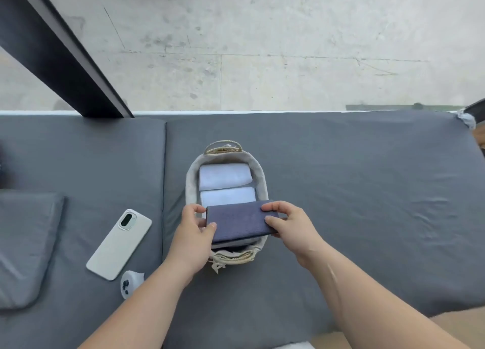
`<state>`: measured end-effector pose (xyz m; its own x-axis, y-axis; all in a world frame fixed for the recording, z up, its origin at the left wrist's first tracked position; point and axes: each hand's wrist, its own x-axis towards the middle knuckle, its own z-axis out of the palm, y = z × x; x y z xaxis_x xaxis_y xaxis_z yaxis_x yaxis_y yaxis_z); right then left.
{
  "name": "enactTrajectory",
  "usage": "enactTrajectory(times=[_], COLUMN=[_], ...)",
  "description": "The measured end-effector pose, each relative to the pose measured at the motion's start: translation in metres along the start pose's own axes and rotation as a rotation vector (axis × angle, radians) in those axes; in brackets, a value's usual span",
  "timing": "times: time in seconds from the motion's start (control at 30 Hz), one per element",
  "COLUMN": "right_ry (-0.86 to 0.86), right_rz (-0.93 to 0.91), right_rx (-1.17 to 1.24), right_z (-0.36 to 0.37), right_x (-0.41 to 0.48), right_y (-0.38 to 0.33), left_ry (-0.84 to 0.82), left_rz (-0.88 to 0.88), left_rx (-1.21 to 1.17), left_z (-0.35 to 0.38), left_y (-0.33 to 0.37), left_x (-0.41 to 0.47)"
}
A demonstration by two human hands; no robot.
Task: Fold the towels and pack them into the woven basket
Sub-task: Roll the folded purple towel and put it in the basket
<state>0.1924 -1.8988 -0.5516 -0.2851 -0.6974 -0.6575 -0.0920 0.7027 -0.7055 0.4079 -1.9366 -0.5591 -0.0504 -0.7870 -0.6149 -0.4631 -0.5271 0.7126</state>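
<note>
A woven basket [191,180] with a pale cloth lining and a rope handle stands on the grey cushion in the middle of the view. Two folded white towels [224,176] [227,196] lie side by side in its far half. A folded dark blue towel [240,221] is held flat over the basket's near half. My left hand [193,232] grips its left end and my right hand [287,224] grips its right end. Under the blue towel the edge of another folded grey towel shows.
A white phone [119,243] lies face down on the cushion left of the basket, with a small white device [130,283] beside it. A grey pillow [23,246] sits at the far left. A dark beam [65,52] crosses the concrete floor beyond the cushion edge.
</note>
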Motion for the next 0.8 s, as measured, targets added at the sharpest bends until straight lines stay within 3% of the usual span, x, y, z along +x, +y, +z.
enactTrajectory(times=[0.27, 0.6, 0.8], right_ry=[0.065, -0.027, -0.026], right_rz=[-0.172, -0.291, -0.339], right_rx=[-0.204, -0.502, -0.855], right_z=[0.01, 0.036, 0.042], right_x=[0.049, 0.074, 0.076], right_y=[0.0, 0.001, 0.004], left_ry=[-0.024, 0.058, 0.159], left_rz=[0.091, 0.215, 0.438], left_rx=[0.219, 0.522, 1.077], left_z=[0.01, 0.006, 0.005], left_y=[-0.001, -0.008, -0.015], left_x=[0.058, 0.088, 0.085])
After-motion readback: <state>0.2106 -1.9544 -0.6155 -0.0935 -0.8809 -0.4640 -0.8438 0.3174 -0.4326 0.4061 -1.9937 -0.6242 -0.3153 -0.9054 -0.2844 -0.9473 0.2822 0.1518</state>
